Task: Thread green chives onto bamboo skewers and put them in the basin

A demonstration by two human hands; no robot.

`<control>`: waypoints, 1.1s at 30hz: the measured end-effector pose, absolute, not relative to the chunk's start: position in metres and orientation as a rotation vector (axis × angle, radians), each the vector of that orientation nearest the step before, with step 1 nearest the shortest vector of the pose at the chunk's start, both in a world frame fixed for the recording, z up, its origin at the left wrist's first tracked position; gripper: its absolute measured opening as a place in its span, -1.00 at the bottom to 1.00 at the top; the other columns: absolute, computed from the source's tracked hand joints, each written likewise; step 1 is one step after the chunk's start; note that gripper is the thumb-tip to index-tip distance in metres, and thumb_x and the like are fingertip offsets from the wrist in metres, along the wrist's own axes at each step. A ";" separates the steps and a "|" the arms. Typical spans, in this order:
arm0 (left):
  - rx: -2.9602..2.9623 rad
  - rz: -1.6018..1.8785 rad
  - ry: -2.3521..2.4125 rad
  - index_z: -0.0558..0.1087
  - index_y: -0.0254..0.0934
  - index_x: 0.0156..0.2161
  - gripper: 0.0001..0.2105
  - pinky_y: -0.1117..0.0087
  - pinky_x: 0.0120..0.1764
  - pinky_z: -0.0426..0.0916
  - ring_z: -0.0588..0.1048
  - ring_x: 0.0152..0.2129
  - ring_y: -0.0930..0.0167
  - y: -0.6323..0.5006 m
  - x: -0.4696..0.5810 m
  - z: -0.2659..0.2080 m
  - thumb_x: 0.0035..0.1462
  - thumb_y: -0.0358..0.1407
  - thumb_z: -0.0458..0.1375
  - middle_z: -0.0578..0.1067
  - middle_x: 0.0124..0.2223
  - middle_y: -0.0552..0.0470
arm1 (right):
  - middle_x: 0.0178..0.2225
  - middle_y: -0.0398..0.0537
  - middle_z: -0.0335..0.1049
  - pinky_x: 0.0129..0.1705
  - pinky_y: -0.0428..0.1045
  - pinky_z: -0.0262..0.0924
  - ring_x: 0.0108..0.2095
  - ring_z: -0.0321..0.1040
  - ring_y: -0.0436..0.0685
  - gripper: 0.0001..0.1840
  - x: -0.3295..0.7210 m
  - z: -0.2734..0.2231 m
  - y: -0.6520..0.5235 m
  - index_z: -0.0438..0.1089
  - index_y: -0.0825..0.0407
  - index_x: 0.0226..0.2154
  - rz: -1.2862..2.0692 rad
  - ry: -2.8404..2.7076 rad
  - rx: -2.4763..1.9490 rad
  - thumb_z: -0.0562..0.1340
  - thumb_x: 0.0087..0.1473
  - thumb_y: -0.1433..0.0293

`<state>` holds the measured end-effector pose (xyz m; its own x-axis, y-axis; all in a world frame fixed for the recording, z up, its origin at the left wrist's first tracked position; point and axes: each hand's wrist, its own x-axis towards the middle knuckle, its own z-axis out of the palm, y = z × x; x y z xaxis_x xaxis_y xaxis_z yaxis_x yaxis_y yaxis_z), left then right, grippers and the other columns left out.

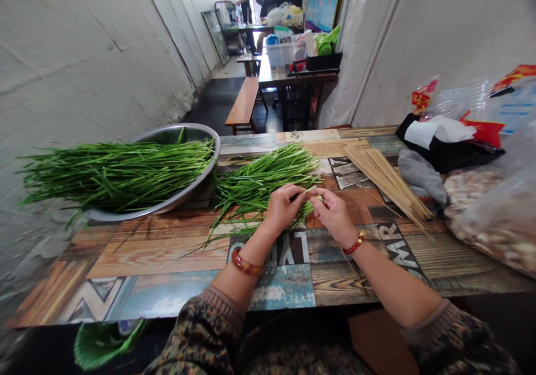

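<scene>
Both of my hands meet over a pile of garlic chives [272, 171] on the table. My left hand [286, 203] is closed in a pinch on the pale ends of a few chives. Fingertips of my right hand [333, 212] pinch the same pale ends, almost touching the left. Thin bamboo sticks [350, 263] lie below my right wrist, pointing towards the table's near edge; their upper ends are hidden by the hand. To the right, a fanned bundle of bamboo skewers [383, 182] rests on the tabletop.
A metal basin [211, 177] heaped with chives [125, 168] stands left. A plastic bag of pale garlic-like pieces [494, 219], a grey bundle [421, 177] and a black bag [452, 154] crowd the right. Beyond are a bench [245, 101], another table and people.
</scene>
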<state>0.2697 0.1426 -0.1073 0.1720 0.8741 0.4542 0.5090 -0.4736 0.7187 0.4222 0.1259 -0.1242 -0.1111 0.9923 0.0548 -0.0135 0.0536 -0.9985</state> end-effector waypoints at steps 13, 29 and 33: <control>2.145 1.259 1.326 0.53 -0.27 -0.31 -0.89 0.46 -0.35 0.32 0.48 -0.43 0.44 0.144 0.267 -0.110 0.16 -0.36 0.14 0.54 -0.38 0.01 | -0.66 -0.28 0.14 -0.65 -0.16 -0.12 -0.66 0.01 -0.11 -0.51 0.422 -0.122 0.121 0.42 0.11 -0.03 1.264 -1.311 -1.107 0.21 0.05 0.17; 2.454 1.012 1.454 0.51 -0.23 -0.24 -0.78 0.43 -0.33 0.27 0.46 -0.40 0.43 0.139 0.266 -0.106 0.26 -0.28 0.01 0.51 -0.34 -0.02 | -0.68 -0.33 0.16 -0.69 -0.16 -0.14 -0.71 -0.01 -0.11 -0.58 0.420 -0.122 0.124 0.35 0.08 -0.17 1.285 -1.260 -1.135 0.23 0.01 0.12; 2.287 1.091 1.357 0.52 -0.23 -0.28 -0.84 0.46 -0.35 0.28 0.46 -0.42 0.45 0.141 0.267 -0.107 0.22 -0.31 0.07 0.51 -0.35 0.01 | -0.67 -0.33 0.16 -0.69 -0.15 -0.14 -0.71 0.01 -0.10 -0.58 0.420 -0.119 0.123 0.29 0.05 -0.16 1.288 -1.263 -1.113 0.23 0.01 0.11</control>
<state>0.2667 0.1408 -0.1073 0.2789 0.8380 0.4690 0.6379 -0.5267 0.5619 0.4197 0.1233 -0.1190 -0.1022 0.9945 0.0224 -0.0421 0.0182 -0.9989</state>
